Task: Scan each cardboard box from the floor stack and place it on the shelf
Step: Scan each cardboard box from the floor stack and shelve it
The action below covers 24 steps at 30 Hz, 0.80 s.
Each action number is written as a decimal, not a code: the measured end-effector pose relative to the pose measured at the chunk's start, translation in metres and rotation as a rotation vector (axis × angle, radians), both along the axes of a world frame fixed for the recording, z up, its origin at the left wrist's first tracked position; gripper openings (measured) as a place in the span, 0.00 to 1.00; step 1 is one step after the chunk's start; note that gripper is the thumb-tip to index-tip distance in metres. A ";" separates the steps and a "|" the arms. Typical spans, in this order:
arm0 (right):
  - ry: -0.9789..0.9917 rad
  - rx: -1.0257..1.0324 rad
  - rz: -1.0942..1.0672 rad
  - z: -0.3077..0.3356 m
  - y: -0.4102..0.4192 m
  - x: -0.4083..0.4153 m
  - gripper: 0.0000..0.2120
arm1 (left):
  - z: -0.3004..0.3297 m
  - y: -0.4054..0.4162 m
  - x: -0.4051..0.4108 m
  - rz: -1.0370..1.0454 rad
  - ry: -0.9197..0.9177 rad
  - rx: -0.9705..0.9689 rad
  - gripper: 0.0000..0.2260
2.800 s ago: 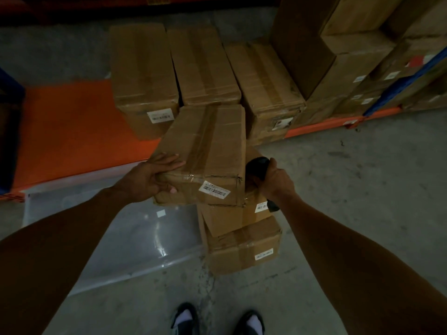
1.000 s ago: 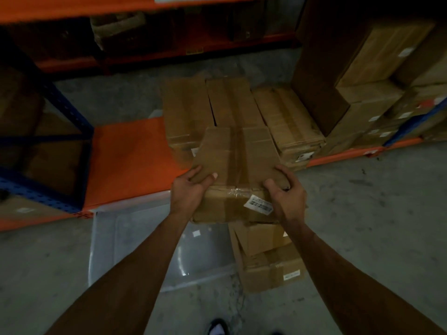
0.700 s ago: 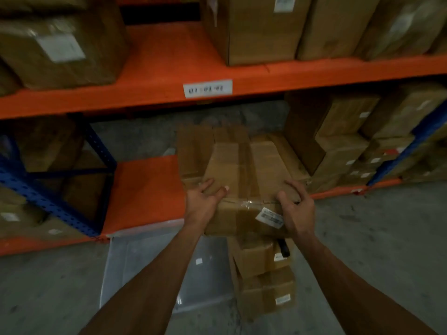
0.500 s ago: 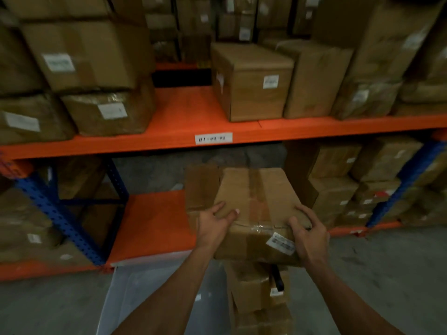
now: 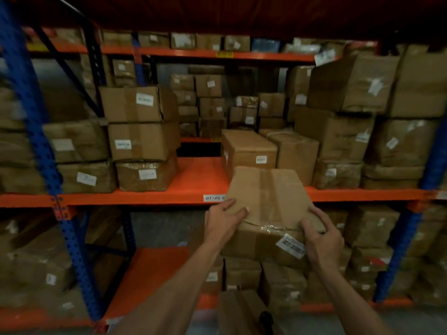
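Down at the frame's foot, next box of the floor stack (image 5: 242, 310) with a dark scanner (image 5: 266, 319) lying on it, untouched. Higher and closer to the rack, cardboard box (image 5: 268, 213) in the air, clamped between left hand (image 5: 221, 222) and right hand (image 5: 323, 240), thumbs flat on the taped lid, fingers wrapped under the near corners; seems light and stiff, though slick tape and crumpled seam argue for gripping low on bare card. Beyond, orange shelf (image 5: 193, 187) with an open gap just left of a shelved box (image 5: 249, 151).

Brown box (image 5: 271, 197), orange shelf (image 5: 193, 180)
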State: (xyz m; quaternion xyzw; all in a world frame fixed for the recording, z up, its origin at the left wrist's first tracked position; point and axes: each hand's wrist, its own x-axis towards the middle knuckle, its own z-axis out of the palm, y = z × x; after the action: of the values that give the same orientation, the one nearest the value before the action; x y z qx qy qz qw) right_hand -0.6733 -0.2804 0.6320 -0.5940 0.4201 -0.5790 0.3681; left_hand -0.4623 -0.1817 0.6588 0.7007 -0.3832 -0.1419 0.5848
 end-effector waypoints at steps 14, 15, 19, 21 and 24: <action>-0.095 -0.195 0.275 0.080 -0.038 0.180 0.27 | 0.073 0.008 0.157 0.204 -0.134 -0.195 0.30; -0.090 -0.200 0.280 0.077 -0.047 0.197 0.27 | 0.069 0.000 0.172 0.213 -0.133 -0.190 0.30; -0.056 -0.150 0.282 0.055 -0.085 0.262 0.28 | 0.043 -0.039 0.236 0.216 -0.072 -0.147 0.30; -0.030 -0.109 0.256 0.040 -0.105 0.294 0.28 | 0.028 -0.060 0.266 0.203 -0.019 -0.119 0.30; 0.000 -0.039 0.236 0.015 -0.133 0.337 0.26 | 0.002 -0.091 0.311 0.175 0.035 -0.064 0.31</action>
State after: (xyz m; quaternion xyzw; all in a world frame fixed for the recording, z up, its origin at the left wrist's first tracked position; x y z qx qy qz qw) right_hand -0.3360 -0.4137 0.6471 -0.6464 0.3357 -0.5398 0.4220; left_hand -0.1517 -0.2732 0.6606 0.7099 -0.3146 -0.0900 0.6237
